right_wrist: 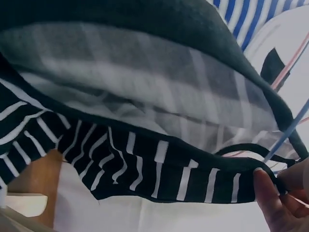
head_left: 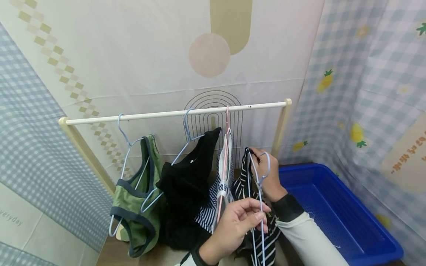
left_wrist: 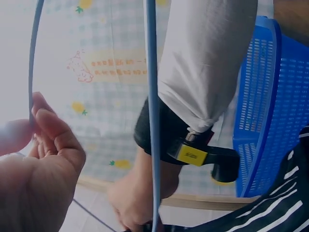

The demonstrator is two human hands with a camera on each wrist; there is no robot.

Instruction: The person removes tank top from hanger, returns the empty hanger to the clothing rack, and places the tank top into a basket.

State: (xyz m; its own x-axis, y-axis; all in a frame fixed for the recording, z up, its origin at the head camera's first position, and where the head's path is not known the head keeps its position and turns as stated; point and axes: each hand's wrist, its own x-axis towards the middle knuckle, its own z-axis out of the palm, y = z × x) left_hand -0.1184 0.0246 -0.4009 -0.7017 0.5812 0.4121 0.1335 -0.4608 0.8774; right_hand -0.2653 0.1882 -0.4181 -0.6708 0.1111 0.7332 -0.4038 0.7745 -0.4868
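My left hand (head_left: 234, 223) pinches one side of a light blue wire hanger (head_left: 260, 184) between thumb and fingers; its hook points up. In the left wrist view the same hand (left_wrist: 46, 164) grips the thin wire. Farther from me, my right hand (head_left: 267, 171) pinches the strap of a black and white striped top (head_left: 244, 177) at the hanger's far end. The right wrist view shows those fingertips (right_wrist: 265, 193) on the strap's edge, with the blue wire passing into the strap loop. The rest of the striped top (right_wrist: 145, 159) hangs loosely, its neckline spread.
A white rail (head_left: 159, 115) on wooden posts carries a green top (head_left: 146, 192), a black top (head_left: 186, 184) and a blue-and-white striped garment (head_left: 209, 203) on a pink hanger (head_left: 226, 162). At the right stands a blue plastic basket (head_left: 332, 170). Patterned cloth (head_left: 146, 55) covers the walls.
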